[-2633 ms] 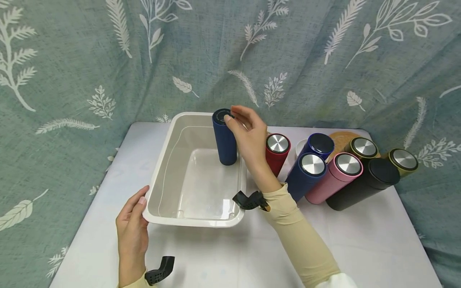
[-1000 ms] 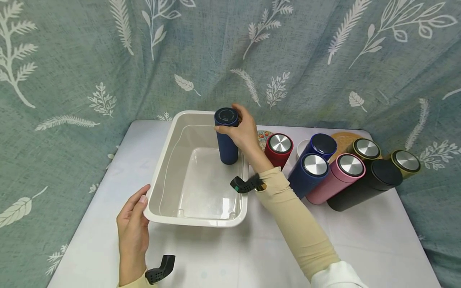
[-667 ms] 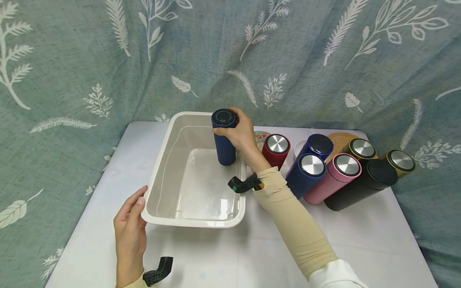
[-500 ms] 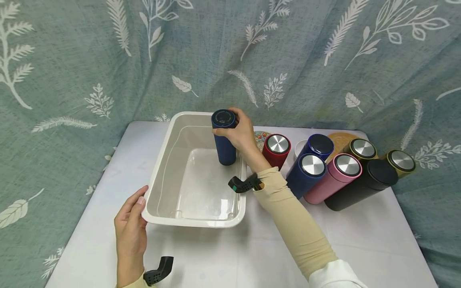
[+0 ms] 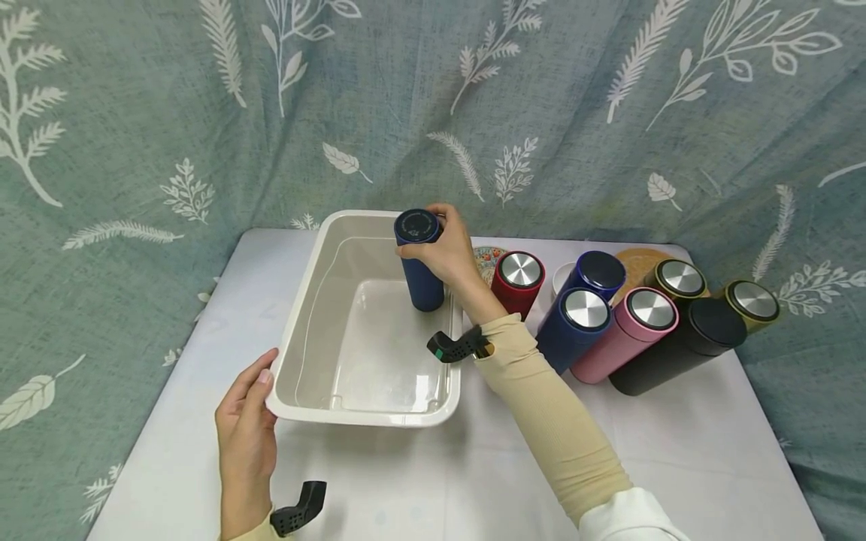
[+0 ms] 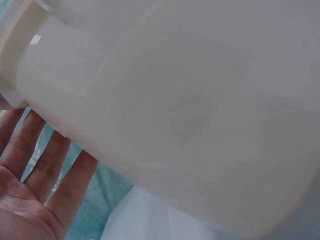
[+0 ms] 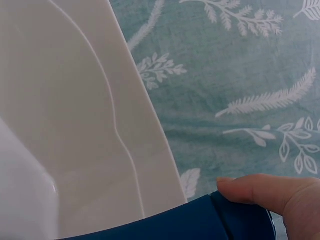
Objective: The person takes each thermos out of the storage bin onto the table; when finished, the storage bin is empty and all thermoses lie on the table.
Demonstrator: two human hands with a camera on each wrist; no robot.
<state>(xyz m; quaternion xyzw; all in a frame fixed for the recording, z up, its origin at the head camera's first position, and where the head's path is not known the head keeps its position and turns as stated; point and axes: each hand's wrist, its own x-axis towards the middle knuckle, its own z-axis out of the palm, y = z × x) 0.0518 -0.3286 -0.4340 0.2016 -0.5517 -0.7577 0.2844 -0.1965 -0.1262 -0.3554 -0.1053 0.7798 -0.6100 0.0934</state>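
Observation:
A dark blue thermos bottle (image 5: 424, 285) stands nearly upright inside the white plastic basin (image 5: 365, 418), near its back right corner. Faint print shows on its dark round top. My right hand (image 5: 448, 252) grips it just below the top, thumb on the near side and fingers behind. In the right wrist view the thumb presses the blue bottle (image 7: 200, 220) near a seam. My left hand (image 5: 246, 436) touches the basin's front left corner from outside. The left wrist view shows its fingers (image 6: 72, 182) straight and spread against the outer wall (image 6: 190, 110); the thumb is out of that view.
Right of the basin stand several thermos bottles: red (image 5: 517, 282), blue (image 5: 575, 323), pink (image 5: 629, 334), black (image 5: 683, 349) and gold-rimmed ones (image 5: 753, 302). Behind them lie a patterned plate (image 5: 487, 259) and a round wooden board (image 5: 639, 267). A leaf-patterned curtain (image 5: 406, 98) hangs at the back.
My right hand has gone from touching the bottle's top loosely to gripping around its upper part. The bottle's top has since leaned slightly left and forward. My left hand stays at the basin.

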